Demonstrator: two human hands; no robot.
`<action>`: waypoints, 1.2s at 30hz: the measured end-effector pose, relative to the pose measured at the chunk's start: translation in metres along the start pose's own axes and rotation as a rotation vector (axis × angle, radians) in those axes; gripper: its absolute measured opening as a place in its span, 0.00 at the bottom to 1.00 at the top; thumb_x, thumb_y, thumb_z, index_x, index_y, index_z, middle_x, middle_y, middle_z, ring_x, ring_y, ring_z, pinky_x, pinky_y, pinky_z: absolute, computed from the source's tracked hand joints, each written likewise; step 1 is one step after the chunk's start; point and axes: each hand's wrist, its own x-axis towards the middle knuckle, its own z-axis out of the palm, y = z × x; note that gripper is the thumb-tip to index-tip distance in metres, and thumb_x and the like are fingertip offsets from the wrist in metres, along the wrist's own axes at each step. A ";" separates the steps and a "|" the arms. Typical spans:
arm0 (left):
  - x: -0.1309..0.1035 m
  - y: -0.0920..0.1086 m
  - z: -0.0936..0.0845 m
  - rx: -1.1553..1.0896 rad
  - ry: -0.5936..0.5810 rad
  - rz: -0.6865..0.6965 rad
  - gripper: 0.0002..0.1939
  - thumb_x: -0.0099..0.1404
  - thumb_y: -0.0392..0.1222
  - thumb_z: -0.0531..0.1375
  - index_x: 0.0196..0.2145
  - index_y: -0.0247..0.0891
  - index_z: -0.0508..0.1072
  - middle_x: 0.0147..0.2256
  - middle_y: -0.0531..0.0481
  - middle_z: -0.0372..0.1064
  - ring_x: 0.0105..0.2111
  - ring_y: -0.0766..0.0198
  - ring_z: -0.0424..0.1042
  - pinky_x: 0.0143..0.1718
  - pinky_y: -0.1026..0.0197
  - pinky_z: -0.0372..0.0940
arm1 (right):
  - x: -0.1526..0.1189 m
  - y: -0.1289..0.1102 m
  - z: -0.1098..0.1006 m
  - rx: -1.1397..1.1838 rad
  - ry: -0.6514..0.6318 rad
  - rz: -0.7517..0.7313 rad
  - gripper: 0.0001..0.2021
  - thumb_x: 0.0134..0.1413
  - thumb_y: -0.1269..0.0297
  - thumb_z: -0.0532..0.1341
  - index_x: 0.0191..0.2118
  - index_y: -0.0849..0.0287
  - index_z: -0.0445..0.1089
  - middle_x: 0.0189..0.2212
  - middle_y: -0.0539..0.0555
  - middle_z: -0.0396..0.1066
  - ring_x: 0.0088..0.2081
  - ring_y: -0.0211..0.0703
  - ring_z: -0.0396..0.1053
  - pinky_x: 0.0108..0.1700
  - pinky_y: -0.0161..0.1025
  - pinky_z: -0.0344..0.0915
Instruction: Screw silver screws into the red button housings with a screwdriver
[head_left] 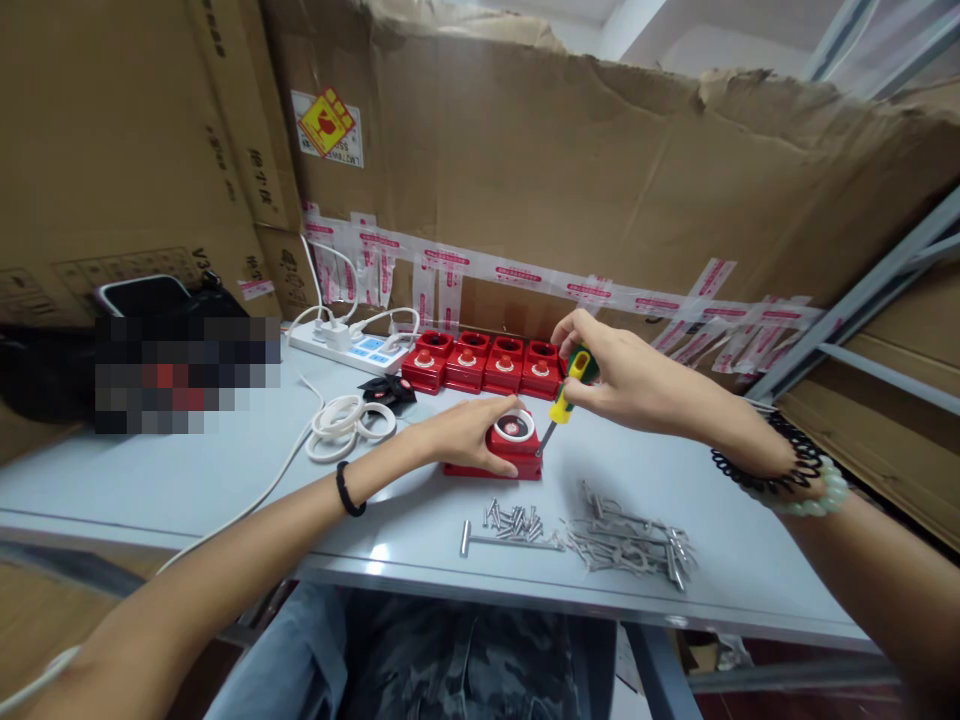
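My left hand (472, 436) is wrapped over a red box (526, 464) with a white ring (514, 426) on its top, pressing it to the table. In my right hand (600, 375) is a screwdriver (560, 408) with a yellow and green handle, tilted so its tip meets the box's right corner at a small screw. Just in front of the box lies a pile of screws (514, 522). Several similar red boxes (466, 368) stand in a row behind it.
White rings (341, 425) and black pieces (388, 391) lie left of the box. Behind them is a power strip (350, 345) with white cables. Metal T-shaped tools (630, 540) lie front right. Cardboard (480, 180) walls the back.
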 end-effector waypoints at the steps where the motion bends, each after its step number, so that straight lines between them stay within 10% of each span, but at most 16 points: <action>1: 0.000 0.000 0.000 0.003 0.001 -0.004 0.37 0.50 0.58 0.66 0.53 0.39 0.61 0.50 0.41 0.67 0.47 0.50 0.69 0.45 0.56 0.63 | 0.000 -0.001 0.000 -0.019 0.003 0.023 0.12 0.51 0.63 0.56 0.42 0.58 0.58 0.39 0.58 0.69 0.37 0.46 0.66 0.37 0.41 0.61; 36: 0.000 -0.001 0.000 -0.017 0.007 -0.003 0.37 0.49 0.58 0.65 0.53 0.40 0.61 0.49 0.43 0.67 0.46 0.50 0.69 0.44 0.56 0.63 | 0.001 -0.003 0.007 0.093 0.091 0.077 0.05 0.52 0.62 0.56 0.34 0.56 0.60 0.24 0.48 0.66 0.24 0.36 0.59 0.28 0.36 0.54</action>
